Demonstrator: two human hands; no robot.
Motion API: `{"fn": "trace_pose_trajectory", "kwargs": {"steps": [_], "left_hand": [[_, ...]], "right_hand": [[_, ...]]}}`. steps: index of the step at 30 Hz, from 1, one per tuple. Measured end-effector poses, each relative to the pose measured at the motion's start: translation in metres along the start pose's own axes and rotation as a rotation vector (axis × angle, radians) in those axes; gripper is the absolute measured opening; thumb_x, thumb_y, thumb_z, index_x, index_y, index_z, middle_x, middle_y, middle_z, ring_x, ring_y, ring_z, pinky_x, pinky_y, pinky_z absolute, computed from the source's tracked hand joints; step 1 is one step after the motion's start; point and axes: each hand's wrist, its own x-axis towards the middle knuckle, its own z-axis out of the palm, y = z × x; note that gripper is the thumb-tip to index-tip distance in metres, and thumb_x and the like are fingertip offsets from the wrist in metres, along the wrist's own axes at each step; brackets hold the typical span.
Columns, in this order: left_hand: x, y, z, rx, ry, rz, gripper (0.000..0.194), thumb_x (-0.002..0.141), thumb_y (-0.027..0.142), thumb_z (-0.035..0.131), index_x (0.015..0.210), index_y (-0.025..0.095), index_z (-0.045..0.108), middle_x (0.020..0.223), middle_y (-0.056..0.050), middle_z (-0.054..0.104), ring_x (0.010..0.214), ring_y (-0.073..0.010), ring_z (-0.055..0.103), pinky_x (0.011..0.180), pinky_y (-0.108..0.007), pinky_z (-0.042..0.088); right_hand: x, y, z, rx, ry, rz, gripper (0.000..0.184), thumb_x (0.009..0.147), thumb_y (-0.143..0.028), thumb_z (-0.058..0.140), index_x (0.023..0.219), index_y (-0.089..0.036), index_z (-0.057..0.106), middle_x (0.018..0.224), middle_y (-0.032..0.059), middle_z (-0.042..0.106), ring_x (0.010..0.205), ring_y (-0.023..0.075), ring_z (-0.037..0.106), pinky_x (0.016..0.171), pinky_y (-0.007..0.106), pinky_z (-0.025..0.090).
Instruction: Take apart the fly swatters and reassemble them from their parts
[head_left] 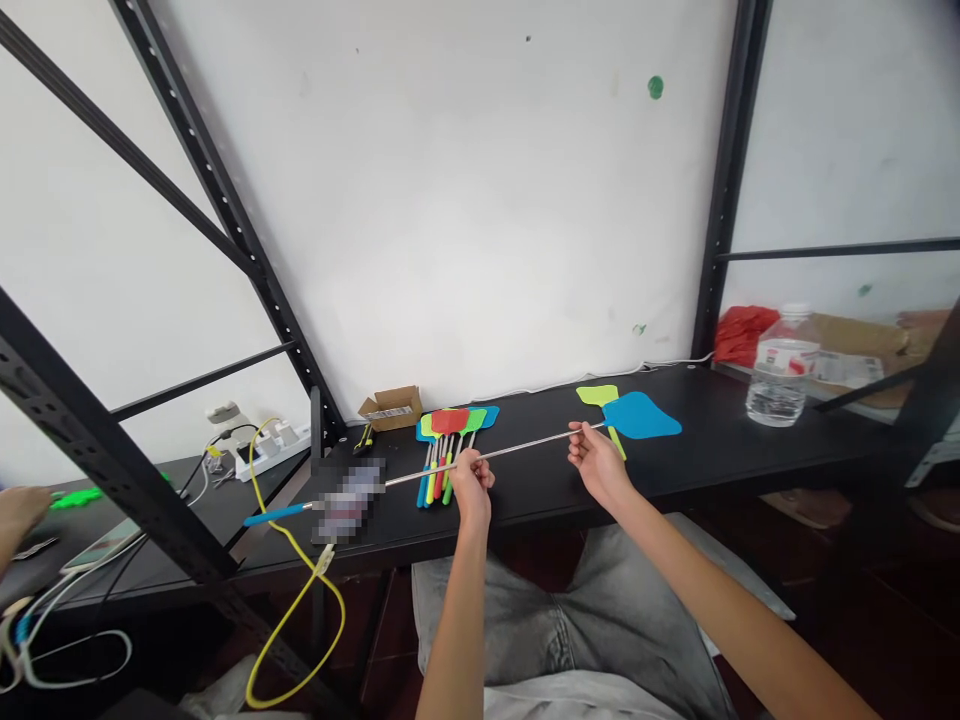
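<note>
A blue fly swatter point(642, 416) with a long thin metal shaft is stretched out across the front of me, its blue grip reaching far to the left. My left hand point(472, 484) is closed around the middle of the shaft. Near the swatter's head, my right hand point(596, 459) pinches the shaft between thumb and fingers. Behind the shaft, several short fly swatters point(450, 425) in red, green, yellow and blue lie bunched together on the black tabletop point(540, 480). A yellow-green fly swatter point(597, 395) lies partly hidden behind the blue head.
A small open cardboard box point(395, 408) and a black-and-yellow cutter point(364, 440) lie at the back left. A blurred-out device point(352, 505) has a yellow cable point(341, 610). A water bottle point(782, 370) stands right. Another person's hand point(22, 508) shows far left.
</note>
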Motion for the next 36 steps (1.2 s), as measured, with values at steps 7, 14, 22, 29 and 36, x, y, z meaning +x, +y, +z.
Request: {"fn": "trace_pose_trajectory", "kwargs": {"steps": [7, 14, 22, 29, 36], "left_hand": [[0.002, -0.001, 0.0, 0.046, 0.005, 0.011, 0.023, 0.07, 0.029, 0.057, 0.059, 0.02, 0.039, 0.047, 0.008, 0.034, 0.037, -0.0052, 0.029, 0.037, -0.019, 0.023], [0.001, -0.009, 0.003, 0.179, 0.018, 0.007, 0.047, 0.074, 0.047, 0.064, 0.053, 0.021, 0.032, 0.043, 0.009, 0.028, 0.035, -0.0034, 0.024, 0.036, -0.018, 0.015], [-0.005, -0.007, -0.001, 0.278, -0.175, 0.054, 0.043, 0.077, 0.044, 0.065, 0.053, 0.019, 0.039, 0.045, 0.006, 0.035, 0.04, -0.0051, 0.03, 0.04, -0.02, 0.018], [-0.006, -0.006, -0.004, 0.241, -0.313, 0.028, 0.018, 0.074, 0.029, 0.063, 0.068, 0.017, 0.051, 0.056, 0.004, 0.05, 0.041, -0.0045, 0.033, 0.042, -0.021, 0.019], [-0.007, -0.006, -0.005, 0.227, -0.32, 0.007, 0.009, 0.069, 0.023, 0.06, 0.072, 0.017, 0.055, 0.059, 0.003, 0.054, 0.042, -0.0047, 0.035, 0.043, -0.022, 0.02]], "right_hand": [[0.0, -0.001, 0.002, 0.009, 0.006, -0.001, 0.026, 0.069, -0.04, 0.082, 0.08, -0.02, 0.07, 0.066, -0.0014, 0.057, 0.055, 0.0091, 0.049, 0.047, 0.023, 0.041], [0.0, 0.0, -0.001, 0.012, 0.007, 0.026, 0.026, 0.067, -0.039, 0.082, 0.08, -0.019, 0.071, 0.066, -0.0011, 0.057, 0.055, 0.0095, 0.049, 0.047, 0.023, 0.04], [-0.001, 0.0, -0.004, -0.019, 0.015, 0.07, 0.024, 0.069, -0.038, 0.081, 0.083, -0.02, 0.071, 0.069, -0.0009, 0.055, 0.058, 0.0102, 0.047, 0.049, 0.023, 0.042], [-0.001, 0.001, -0.007, -0.064, 0.031, 0.067, 0.023, 0.072, -0.038, 0.078, 0.084, -0.02, 0.07, 0.071, 0.0001, 0.053, 0.059, 0.0107, 0.047, 0.05, 0.024, 0.043], [-0.001, 0.0, -0.006, -0.048, 0.046, 0.09, 0.015, 0.076, -0.034, 0.075, 0.082, -0.021, 0.071, 0.068, 0.0, 0.053, 0.06, 0.0102, 0.046, 0.05, 0.022, 0.043]]}}
